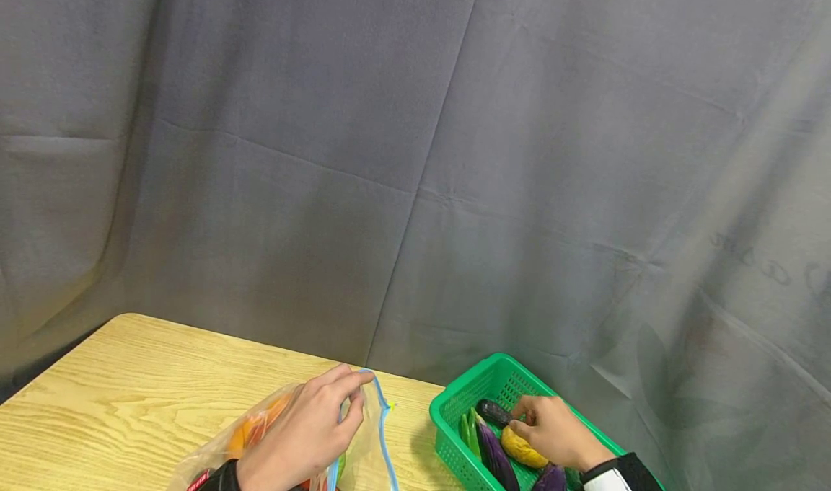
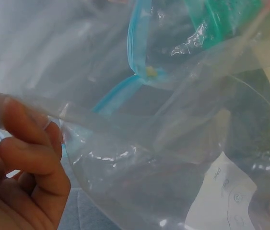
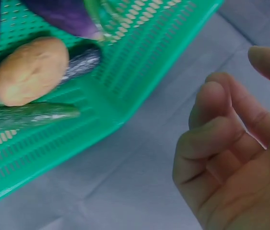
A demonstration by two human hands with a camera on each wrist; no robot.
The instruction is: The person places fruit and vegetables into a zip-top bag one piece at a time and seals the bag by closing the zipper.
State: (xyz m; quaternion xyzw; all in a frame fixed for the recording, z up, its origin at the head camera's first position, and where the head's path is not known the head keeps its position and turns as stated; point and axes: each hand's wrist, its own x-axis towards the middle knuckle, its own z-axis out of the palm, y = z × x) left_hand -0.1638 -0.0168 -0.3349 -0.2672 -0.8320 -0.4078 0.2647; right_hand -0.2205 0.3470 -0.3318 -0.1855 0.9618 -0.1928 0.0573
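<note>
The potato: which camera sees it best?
The right wrist view: the potato looks big and nearly whole. The head view shows it small, by the right hand; the left wrist view doesn't show it.

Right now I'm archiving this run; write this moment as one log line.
left hand: grips bag | right hand: empty, near potato | basket: potato, eggplants, cucumber | bag: orange contents visible

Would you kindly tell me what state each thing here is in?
Clear plastic bag with blue zip seal, open, partly filled
Rectangular green plastic basket, upright, holding vegetables
Left grip, holding the bag's edge
Right grip, empty, over the basket
Grey cloth curtain, hanging, creased
</note>
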